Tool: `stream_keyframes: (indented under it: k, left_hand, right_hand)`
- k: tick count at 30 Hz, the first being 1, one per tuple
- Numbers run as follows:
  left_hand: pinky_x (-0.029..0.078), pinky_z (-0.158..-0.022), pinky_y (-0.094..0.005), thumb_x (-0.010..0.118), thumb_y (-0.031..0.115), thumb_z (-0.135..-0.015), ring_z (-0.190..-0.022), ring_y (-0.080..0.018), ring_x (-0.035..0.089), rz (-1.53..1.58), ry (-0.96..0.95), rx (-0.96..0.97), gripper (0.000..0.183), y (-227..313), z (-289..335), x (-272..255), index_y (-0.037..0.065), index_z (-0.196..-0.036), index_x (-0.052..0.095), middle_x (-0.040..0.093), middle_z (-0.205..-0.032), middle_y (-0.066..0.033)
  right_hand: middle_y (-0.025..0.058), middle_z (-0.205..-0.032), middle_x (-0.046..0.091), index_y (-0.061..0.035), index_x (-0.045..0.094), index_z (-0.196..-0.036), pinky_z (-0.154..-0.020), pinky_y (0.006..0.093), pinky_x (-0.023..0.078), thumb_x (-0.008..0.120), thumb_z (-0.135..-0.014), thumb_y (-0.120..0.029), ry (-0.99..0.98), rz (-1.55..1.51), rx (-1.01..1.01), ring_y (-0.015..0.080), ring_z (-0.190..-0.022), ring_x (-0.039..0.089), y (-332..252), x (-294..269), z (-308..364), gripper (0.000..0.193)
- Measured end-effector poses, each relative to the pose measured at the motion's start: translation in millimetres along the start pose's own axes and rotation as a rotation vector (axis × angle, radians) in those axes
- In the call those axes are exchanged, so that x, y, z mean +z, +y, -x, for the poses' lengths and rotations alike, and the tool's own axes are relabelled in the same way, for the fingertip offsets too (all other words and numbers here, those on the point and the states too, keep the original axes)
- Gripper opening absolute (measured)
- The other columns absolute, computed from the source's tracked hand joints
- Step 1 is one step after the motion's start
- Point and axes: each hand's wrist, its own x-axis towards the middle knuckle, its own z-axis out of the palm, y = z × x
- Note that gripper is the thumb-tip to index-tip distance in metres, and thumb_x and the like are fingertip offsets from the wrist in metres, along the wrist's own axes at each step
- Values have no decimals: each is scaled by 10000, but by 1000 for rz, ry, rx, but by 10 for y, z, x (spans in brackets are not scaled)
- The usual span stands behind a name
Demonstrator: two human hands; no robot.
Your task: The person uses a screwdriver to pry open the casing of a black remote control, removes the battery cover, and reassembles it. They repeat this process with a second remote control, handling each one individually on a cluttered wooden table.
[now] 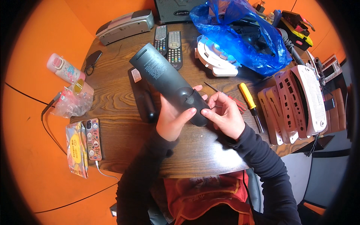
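A black remote control is held above the table, its back facing up with pale printing along it. My left hand is wrapped round its near part from below, with the thumb pressed on top. The fingers of my right hand are bent in at the remote's near right edge, and its thumb presses by the battery cover. A seam shows around that cover. Another black remote lies under the held one, partly covered by it. Close to my right hand are a red-handled screwdriver and a yellow-handled screwdriver.
Two button remotes lie at the back beside a grey speaker-like box. A blue plastic bag and white plastic parts sit at back right. White router-like boxes stand right. A phone and bottle are left.
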Motion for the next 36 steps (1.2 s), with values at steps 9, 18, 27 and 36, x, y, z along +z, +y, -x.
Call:
stream_keyframes:
  k: [9,18,27,36]
  left_hand:
    - [358,-997,-453,505,-13,-811,-1218,-364,387,59,-29,-16,715,13,4,25,74,-1354,47,320,-1314,-303]
    - [371,-984,-442,502,-19,-798,-1197,-335,413,-33,-62,14,695,-16,7,-21,66,-1340,75,368,-1269,-299]
    - [410,-949,-442,518,-14,-808,-1153,-336,458,-26,20,17,655,-15,9,20,62,-1322,119,410,-1229,-288]
    - [410,-937,-421,515,-16,-808,-1127,-311,479,-55,10,2,565,-58,22,19,32,-1268,191,426,-1163,-199]
  right_hand:
    - [56,-971,611,-34,413,-1197,-697,265,546,584,-854,-84,-192,-342,242,118,-854,610,-117,-38,49,387]
    - [76,-986,612,-59,370,-1193,-765,308,532,539,-873,-44,-222,-354,189,145,-881,604,-41,-3,67,363]
    - [27,-892,606,-46,419,-1146,-702,228,507,555,-865,-46,-209,-299,128,86,-857,580,-26,36,58,312]
    - [17,-969,573,-18,452,-1103,-684,175,457,558,-873,-66,-199,-312,197,44,-833,555,5,66,91,257]
